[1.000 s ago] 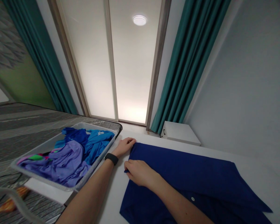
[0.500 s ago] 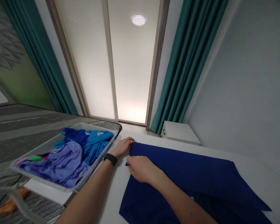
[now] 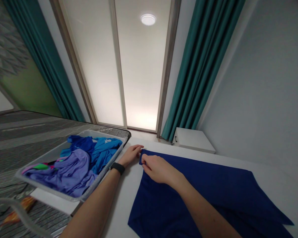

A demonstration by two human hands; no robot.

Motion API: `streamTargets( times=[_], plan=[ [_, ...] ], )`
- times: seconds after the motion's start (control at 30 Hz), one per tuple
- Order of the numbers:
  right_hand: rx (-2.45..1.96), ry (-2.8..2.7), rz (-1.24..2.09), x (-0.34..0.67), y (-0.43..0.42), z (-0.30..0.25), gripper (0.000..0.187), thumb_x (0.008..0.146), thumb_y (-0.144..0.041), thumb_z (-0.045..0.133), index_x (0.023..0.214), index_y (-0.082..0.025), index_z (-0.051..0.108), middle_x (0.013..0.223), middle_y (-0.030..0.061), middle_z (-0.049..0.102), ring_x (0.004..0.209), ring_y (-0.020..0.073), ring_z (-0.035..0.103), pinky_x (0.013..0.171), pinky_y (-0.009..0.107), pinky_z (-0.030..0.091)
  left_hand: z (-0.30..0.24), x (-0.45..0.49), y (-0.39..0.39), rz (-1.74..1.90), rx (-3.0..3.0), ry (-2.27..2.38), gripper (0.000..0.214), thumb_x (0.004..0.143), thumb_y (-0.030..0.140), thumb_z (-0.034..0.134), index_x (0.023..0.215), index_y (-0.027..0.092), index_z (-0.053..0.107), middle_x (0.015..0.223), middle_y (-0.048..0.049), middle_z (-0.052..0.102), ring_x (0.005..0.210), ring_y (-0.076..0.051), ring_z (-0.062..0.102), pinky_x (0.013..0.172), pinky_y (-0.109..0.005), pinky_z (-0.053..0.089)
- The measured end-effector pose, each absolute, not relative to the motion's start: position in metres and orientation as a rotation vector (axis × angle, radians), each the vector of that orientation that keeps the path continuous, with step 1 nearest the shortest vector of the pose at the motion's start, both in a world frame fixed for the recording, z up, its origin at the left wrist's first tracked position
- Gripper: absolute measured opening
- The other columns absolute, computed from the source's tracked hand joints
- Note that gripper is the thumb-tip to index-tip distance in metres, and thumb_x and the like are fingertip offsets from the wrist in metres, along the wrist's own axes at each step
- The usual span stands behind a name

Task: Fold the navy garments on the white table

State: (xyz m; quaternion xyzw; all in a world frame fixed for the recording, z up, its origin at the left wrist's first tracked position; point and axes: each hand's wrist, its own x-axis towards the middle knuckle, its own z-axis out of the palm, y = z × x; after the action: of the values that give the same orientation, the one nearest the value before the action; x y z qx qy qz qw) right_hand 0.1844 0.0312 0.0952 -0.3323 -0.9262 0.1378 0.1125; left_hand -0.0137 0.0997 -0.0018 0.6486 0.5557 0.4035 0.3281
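Observation:
A navy blue garment [image 3: 203, 180] lies partly folded on the white table, its far edge running nearly straight from left to right. At its far left corner, my left hand [image 3: 132, 156], with a black band on the wrist, pinches the cloth between thumb and fingers. My right hand [image 3: 161, 168] is closed on the same garment just right of that corner, its fingers curled down into the fabric. My right forearm crosses over the garment and hides part of it. What kind of garment it is, I cannot tell.
Left of my arm, a clear plastic bin [image 3: 106, 177] holds crumpled clothes, among them a lavender piece [image 3: 76, 172] and a bright blue piece [image 3: 105, 150]. The white table [image 3: 121, 201] lies under the garment. Beyond it stands a low white cabinet [image 3: 193, 140].
My right hand has moved away from me towards the far edge, bringing the cloth at the left corner with it. My left hand has stayed almost in place.

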Motion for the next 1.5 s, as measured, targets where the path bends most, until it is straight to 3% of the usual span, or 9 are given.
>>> streamTargets(
  times=[0.33, 0.5, 0.73, 1.27, 1.5],
  plan=[
    [-0.886, -2.79, 0.438, 0.181, 0.022, 0.098, 0.008, 0.091, -0.019, 0.047, 0.093, -0.021, 0.054, 0.085, 0.0026, 0.066, 0.076, 0.0178, 0.061, 0.062, 0.026, 0.032, 0.0, -0.006, 0.095, 1.052, 1.772, 1.41, 0.038, 0.084, 0.045, 0.05, 0.092, 0.015, 0.072, 0.093, -0.0061, 0.074, 0.09, -0.022, 0.064, 0.081, -0.03, 0.049],
    [-0.834, -2.914, 0.366, 0.167, 0.017, 0.075, 0.011, 0.092, -0.02, 0.046, 0.098, -0.02, 0.056, 0.093, 0.006, 0.07, 0.084, 0.0218, 0.066, 0.063, 0.028, 0.039, -0.007, -0.005, 0.099, 1.095, 1.781, 1.475, 0.034, 0.082, 0.044, 0.054, 0.086, 0.015, 0.07, 0.084, -0.0055, 0.072, 0.081, -0.021, 0.064, 0.074, -0.029, 0.049],
    [-0.787, -2.99, 0.29, 0.155, 0.012, 0.044, 0.014, 0.093, -0.021, 0.049, 0.102, -0.017, 0.058, 0.102, 0.0093, 0.071, 0.09, 0.024, 0.069, 0.069, 0.031, 0.048, -0.025, -0.007, 0.11, 1.119, 1.757, 1.577, 0.022, 0.075, 0.028, 0.062, 0.092, 0.016, 0.069, 0.077, -0.0032, 0.071, 0.074, -0.019, 0.064, 0.07, -0.029, 0.049],
    [-0.808, -2.929, 0.322, 0.154, 0.017, 0.039, 0.013, 0.094, -0.023, 0.048, 0.098, -0.019, 0.06, 0.096, 0.0071, 0.071, 0.09, 0.0223, 0.068, 0.072, 0.03, 0.048, -0.023, -0.005, 0.108, 1.175, 1.71, 1.568, 0.024, 0.08, 0.028, 0.055, 0.093, 0.015, 0.071, 0.085, -0.0061, 0.073, 0.081, -0.02, 0.066, 0.075, -0.03, 0.049],
    [-0.793, -2.928, 0.306, 0.155, 0.016, 0.039, 0.012, 0.093, -0.023, 0.049, 0.096, -0.018, 0.06, 0.098, 0.0068, 0.071, 0.089, 0.0218, 0.068, 0.069, 0.029, 0.047, -0.009, -0.008, 0.104, 1.115, 1.722, 1.458, 0.031, 0.079, 0.035, 0.059, 0.098, 0.014, 0.071, 0.065, -0.0003, 0.064, 0.063, -0.015, 0.059, 0.061, -0.026, 0.046]
  ],
)
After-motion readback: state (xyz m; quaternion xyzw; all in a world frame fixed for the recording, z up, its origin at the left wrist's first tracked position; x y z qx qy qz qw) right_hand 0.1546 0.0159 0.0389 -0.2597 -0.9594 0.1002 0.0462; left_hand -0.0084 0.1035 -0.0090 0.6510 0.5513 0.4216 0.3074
